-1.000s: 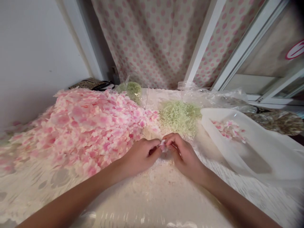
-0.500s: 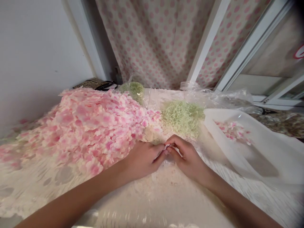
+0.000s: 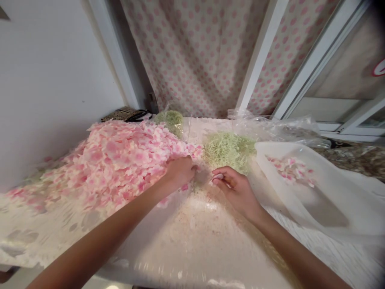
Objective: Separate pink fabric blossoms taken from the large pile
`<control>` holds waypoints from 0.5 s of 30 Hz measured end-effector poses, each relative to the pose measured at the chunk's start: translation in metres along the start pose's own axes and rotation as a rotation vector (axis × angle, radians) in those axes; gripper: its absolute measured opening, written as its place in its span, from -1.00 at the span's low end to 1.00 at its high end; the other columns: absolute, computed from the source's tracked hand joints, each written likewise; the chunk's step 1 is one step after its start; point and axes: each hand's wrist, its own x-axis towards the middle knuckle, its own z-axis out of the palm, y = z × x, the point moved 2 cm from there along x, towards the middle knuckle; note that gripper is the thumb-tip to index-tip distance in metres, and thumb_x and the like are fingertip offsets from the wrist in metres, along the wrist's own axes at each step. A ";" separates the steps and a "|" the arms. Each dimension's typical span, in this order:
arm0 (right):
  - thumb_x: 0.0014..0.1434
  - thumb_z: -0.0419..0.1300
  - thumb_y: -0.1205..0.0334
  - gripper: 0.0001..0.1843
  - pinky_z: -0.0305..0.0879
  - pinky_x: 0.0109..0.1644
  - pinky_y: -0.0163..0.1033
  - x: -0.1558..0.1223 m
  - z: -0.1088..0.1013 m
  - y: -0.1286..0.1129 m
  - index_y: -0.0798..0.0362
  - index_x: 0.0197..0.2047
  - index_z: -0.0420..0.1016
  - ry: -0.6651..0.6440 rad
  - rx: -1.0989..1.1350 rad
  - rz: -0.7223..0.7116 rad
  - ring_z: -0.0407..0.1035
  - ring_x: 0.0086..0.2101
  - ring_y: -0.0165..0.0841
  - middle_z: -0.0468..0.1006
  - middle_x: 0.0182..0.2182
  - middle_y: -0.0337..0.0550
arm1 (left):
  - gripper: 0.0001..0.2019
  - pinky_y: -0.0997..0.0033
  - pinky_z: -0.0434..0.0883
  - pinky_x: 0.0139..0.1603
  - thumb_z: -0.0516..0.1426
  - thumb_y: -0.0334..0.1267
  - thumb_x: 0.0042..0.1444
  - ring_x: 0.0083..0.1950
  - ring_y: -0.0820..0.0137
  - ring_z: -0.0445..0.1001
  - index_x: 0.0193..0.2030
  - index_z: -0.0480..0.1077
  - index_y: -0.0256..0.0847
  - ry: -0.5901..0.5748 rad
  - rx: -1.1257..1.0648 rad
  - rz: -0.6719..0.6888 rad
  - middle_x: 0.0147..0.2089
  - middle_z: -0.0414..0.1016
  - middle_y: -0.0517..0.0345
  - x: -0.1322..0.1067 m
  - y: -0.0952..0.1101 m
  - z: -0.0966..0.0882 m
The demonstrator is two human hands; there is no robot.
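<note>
we see the counter (image 3: 186, 241) beneath everything. from its middle, a heap of pink petals (image 3: 120, 160) lies at ten o'clock, a white tray (image 3: 337, 182) at three, a pale green tangle (image 3: 228, 150) at one. inside the tray, toward its ten o'clock, we find a few blossoms (image 3: 294, 170). our right hand (image 3: 237, 188) sits just at the tangle's six o'clock; our left hand (image 3: 179, 170) is at the heap's three o'clock edge, fingers curled, and we cannot tell whether it grips anything. between right thumb and fingertips we pinch one small pale petal (image 3: 217, 177).
</note>
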 end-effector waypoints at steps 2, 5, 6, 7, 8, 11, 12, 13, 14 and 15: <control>0.06 0.21 0.23 -0.88 0.34 -0.24 -0.25 0.001 0.000 -0.001 0.02 -0.27 0.47 -0.015 0.056 0.015 0.45 -0.35 -0.36 0.55 -0.40 -0.21 | -0.72 0.31 0.34 -0.38 0.05 -0.14 0.09 -0.25 0.08 0.53 -0.20 0.44 -0.29 -0.017 -0.013 0.013 -0.23 0.55 -0.15 0.009 0.002 0.003; 0.03 0.24 0.23 -0.93 0.33 -0.27 -0.26 0.003 -0.002 -0.002 0.03 -0.39 0.47 -0.035 0.147 0.036 0.44 -0.40 -0.37 0.54 -0.48 -0.22 | -0.81 0.37 0.31 -0.39 0.08 -0.21 0.06 -0.25 0.14 0.53 -0.29 0.46 -0.24 -0.013 -0.040 0.046 -0.25 0.56 -0.06 0.011 0.003 0.001; 0.01 0.25 0.23 -0.93 0.32 -0.28 -0.26 0.004 -0.003 -0.002 0.03 -0.42 0.46 -0.028 0.182 0.041 0.43 -0.42 -0.38 0.53 -0.50 -0.24 | -0.81 0.39 0.30 -0.39 0.05 -0.22 0.09 -0.25 0.17 0.53 -0.30 0.46 -0.22 0.001 -0.051 0.058 -0.26 0.56 -0.02 0.009 0.004 -0.002; -0.01 0.28 0.24 -0.92 0.31 -0.28 -0.26 0.005 -0.004 -0.003 0.03 -0.45 0.46 -0.019 0.219 0.041 0.42 -0.42 -0.38 0.52 -0.50 -0.24 | -0.79 0.41 0.28 -0.39 0.02 -0.22 0.13 -0.25 0.21 0.52 -0.29 0.46 -0.20 0.018 -0.062 0.071 -0.27 0.56 0.02 0.005 0.004 -0.006; -0.04 0.30 0.24 -0.90 0.31 -0.28 -0.26 0.006 -0.006 -0.003 0.03 -0.47 0.45 -0.011 0.253 0.035 0.41 -0.41 -0.39 0.51 -0.48 -0.24 | -0.76 0.43 0.27 -0.39 -0.01 -0.21 0.16 -0.26 0.24 0.52 -0.28 0.47 -0.19 0.037 -0.071 0.085 -0.28 0.56 0.04 0.001 0.004 -0.010; -0.11 0.35 0.27 -0.90 0.29 -0.20 -0.25 0.010 -0.009 -0.004 0.02 -0.51 0.49 -0.017 0.299 -0.008 0.40 -0.30 -0.37 0.46 -0.37 -0.22 | -0.70 0.45 0.25 -0.40 -0.05 -0.20 0.21 -0.32 0.30 0.51 -0.31 0.49 -0.19 0.078 -0.083 0.133 -0.37 0.56 0.08 -0.015 0.004 -0.022; -0.13 0.36 0.28 -0.91 0.29 -0.16 -0.24 0.011 -0.010 -0.003 0.01 -0.52 0.51 -0.025 0.297 -0.015 0.38 -0.23 -0.34 0.44 -0.32 -0.20 | -0.69 0.45 0.25 -0.39 -0.05 -0.20 0.22 -0.34 0.32 0.50 -0.31 0.50 -0.18 0.086 -0.082 0.143 -0.39 0.56 0.09 -0.020 0.003 -0.024; -0.15 0.37 0.28 -0.91 0.28 -0.12 -0.23 0.012 -0.010 -0.003 0.00 -0.52 0.53 -0.033 0.297 -0.011 0.36 -0.16 -0.32 0.43 -0.28 -0.19 | -0.69 0.46 0.25 -0.38 -0.05 -0.21 0.22 -0.36 0.32 0.50 -0.28 0.51 -0.17 0.101 -0.079 0.150 -0.41 0.56 0.10 -0.024 0.002 -0.025; -0.18 0.39 0.29 -0.90 0.28 -0.09 -0.22 0.012 -0.010 -0.003 0.00 -0.53 0.54 -0.046 0.309 0.012 0.35 -0.11 -0.30 0.42 -0.24 -0.17 | -0.70 0.46 0.25 -0.38 -0.05 -0.21 0.22 -0.37 0.34 0.50 -0.25 0.52 -0.15 0.129 -0.082 0.165 -0.42 0.56 0.12 -0.028 0.001 -0.024; -0.20 0.41 0.29 -0.88 0.28 -0.07 -0.21 0.012 -0.010 -0.002 0.00 -0.53 0.55 -0.067 0.348 0.055 0.34 -0.08 -0.29 0.41 -0.18 -0.17 | -0.71 0.47 0.25 -0.38 -0.04 -0.23 0.22 -0.39 0.35 0.50 -0.21 0.52 -0.13 0.176 -0.099 0.201 -0.45 0.56 0.14 -0.032 0.000 -0.023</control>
